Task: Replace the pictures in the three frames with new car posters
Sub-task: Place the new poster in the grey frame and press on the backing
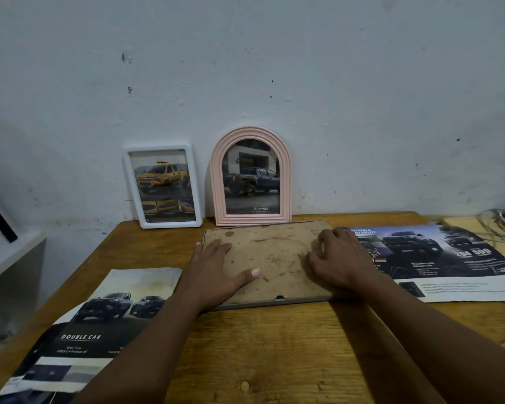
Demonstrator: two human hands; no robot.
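A white frame (162, 186) with a yellow truck and a pink arched frame (250, 176) with a dark truck lean on the wall. On the table (274, 360), a third frame (270, 255) lies face down, its brown back stained. The left hand (216, 266) lies flat on it, fingers apart. The right hand (337, 259) bends its fingers on it; I cannot tell if it grips.

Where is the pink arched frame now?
In the head view, the pink arched frame stands at the table's back edge against the wall, right of the white frame and behind the face-down frame.
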